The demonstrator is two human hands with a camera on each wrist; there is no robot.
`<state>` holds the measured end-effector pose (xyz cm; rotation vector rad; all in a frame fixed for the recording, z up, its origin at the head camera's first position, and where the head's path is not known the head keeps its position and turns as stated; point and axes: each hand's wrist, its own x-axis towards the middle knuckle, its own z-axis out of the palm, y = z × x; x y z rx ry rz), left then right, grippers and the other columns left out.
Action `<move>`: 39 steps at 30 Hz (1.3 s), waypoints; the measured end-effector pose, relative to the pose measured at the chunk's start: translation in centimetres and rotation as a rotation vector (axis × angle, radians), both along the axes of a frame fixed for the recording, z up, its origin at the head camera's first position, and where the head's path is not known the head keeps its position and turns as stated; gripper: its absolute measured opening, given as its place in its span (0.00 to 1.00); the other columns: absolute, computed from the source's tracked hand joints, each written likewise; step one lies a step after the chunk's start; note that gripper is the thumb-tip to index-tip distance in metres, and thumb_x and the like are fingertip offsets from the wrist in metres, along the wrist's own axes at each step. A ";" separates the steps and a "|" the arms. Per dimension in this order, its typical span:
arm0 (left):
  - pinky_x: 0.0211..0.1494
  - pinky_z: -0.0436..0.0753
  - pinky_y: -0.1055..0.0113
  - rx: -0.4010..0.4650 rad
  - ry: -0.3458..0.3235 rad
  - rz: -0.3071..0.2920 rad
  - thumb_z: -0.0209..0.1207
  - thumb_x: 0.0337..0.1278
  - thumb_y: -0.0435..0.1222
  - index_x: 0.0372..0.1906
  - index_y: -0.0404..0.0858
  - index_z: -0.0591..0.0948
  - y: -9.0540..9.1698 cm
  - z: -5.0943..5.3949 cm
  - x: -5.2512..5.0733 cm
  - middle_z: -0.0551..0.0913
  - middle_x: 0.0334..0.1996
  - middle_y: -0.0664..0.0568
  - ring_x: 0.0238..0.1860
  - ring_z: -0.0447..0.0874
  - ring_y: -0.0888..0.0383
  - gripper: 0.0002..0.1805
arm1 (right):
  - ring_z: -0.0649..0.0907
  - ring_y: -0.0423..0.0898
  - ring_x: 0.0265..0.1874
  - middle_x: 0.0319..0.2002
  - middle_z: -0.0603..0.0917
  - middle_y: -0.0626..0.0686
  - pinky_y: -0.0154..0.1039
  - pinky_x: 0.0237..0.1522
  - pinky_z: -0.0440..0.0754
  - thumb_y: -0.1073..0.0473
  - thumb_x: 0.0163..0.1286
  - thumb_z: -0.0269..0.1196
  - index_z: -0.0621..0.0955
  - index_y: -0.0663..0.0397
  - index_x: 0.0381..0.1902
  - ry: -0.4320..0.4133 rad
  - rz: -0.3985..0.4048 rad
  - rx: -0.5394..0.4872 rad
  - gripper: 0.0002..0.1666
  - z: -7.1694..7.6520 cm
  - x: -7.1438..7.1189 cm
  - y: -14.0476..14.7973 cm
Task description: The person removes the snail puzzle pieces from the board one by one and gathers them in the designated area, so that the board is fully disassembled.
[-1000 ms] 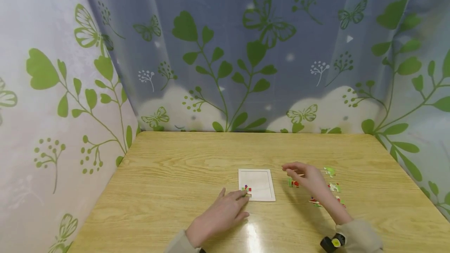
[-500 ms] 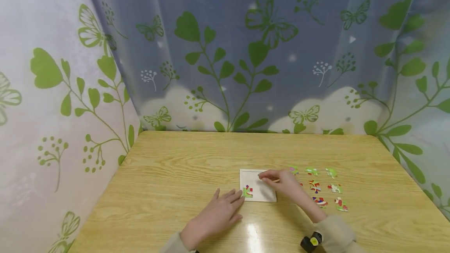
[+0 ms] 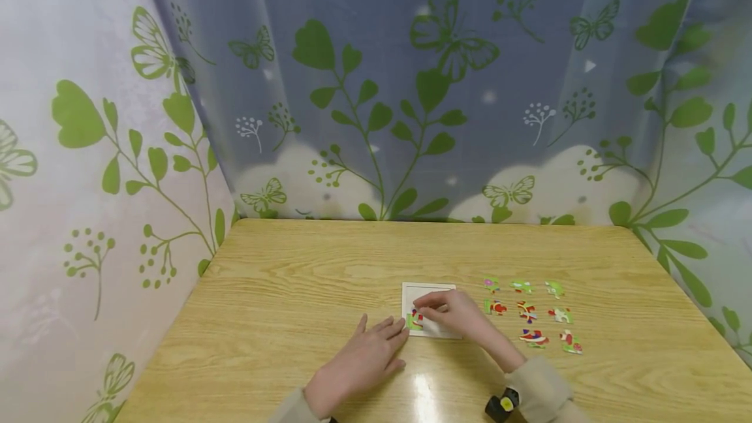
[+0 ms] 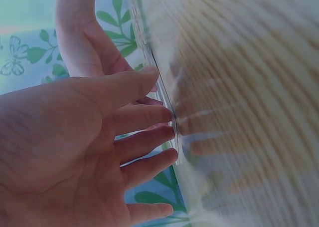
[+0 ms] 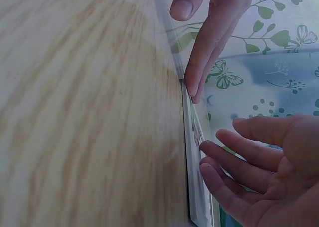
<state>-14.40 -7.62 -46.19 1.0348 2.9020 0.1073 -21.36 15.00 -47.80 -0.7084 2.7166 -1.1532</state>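
Note:
A white puzzle tray (image 3: 429, 285) lies on the table, with one green and red jigsaw piece (image 3: 414, 322) in its lower left corner. The left hand (image 3: 364, 356) lies flat at the tray's left edge, its fingers spread and fingertips against the rim. In the left wrist view that palm (image 4: 75, 117) shows with nothing in it. Above the tray is the right hand (image 3: 459, 313), its fingertips at the top of the jigsaw piece. In the right wrist view its fingers (image 5: 234, 162) are loosely bent, their tips at the tray's surface, with nothing gripped.
Several loose jigsaw pieces (image 3: 527, 311) lie in rows on the wooden table (image 3: 305, 266), right of the tray. A patterned curtain (image 3: 376, 83) stands behind the table and along its sides. A dark wrist camera (image 3: 502, 405) sits on the right wrist.
The right hand has moved left from beside the loose pieces to the jigsaw piece in the tray. The left hand has drawn slightly left off that piece, onto the tray's edge.

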 end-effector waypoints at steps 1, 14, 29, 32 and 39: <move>0.72 0.67 0.37 0.000 0.000 0.001 0.59 0.70 0.50 0.72 0.42 0.74 0.0 0.0 0.0 0.70 0.73 0.52 0.73 0.68 0.52 0.30 | 0.88 0.53 0.42 0.47 0.90 0.56 0.44 0.43 0.87 0.59 0.73 0.64 0.87 0.58 0.50 -0.007 0.002 0.001 0.13 0.0 0.0 0.0; 0.73 0.66 0.38 0.011 -0.022 0.012 0.59 0.69 0.49 0.72 0.41 0.74 0.1 -0.2 0.1 0.69 0.74 0.51 0.73 0.68 0.51 0.31 | 0.88 0.54 0.44 0.45 0.90 0.54 0.46 0.44 0.87 0.58 0.72 0.64 0.88 0.55 0.51 -0.016 0.011 0.021 0.13 -0.1 0.1 -0.2; 0.72 0.68 0.38 0.024 -0.011 0.002 0.61 0.68 0.49 0.71 0.41 0.74 0.1 -0.2 0.0 0.71 0.73 0.50 0.72 0.70 0.50 0.31 | 0.90 0.48 0.39 0.46 0.90 0.55 0.40 0.42 0.86 0.63 0.70 0.66 0.88 0.54 0.48 -0.038 -0.037 -0.124 0.11 -0.2 0.1 -0.3; 0.71 0.68 0.38 0.026 -0.006 -0.002 0.61 0.67 0.49 0.71 0.40 0.75 0.1 -0.3 0.0 0.71 0.73 0.50 0.72 0.70 0.50 0.31 | 0.90 0.50 0.38 0.43 0.90 0.57 0.38 0.41 0.87 0.67 0.67 0.68 0.88 0.57 0.49 -0.040 -0.011 -0.174 0.13 -0.2 0.1 -0.4; 0.71 0.68 0.37 0.028 -0.009 -0.010 0.61 0.68 0.49 0.70 0.41 0.75 0.1 -0.3 -0.1 0.71 0.73 0.49 0.72 0.70 0.50 0.30 | 0.89 0.49 0.36 0.39 0.88 0.55 0.36 0.39 0.87 0.70 0.65 0.69 0.87 0.59 0.47 -0.022 0.033 -0.160 0.13 -0.2 0.2 -0.8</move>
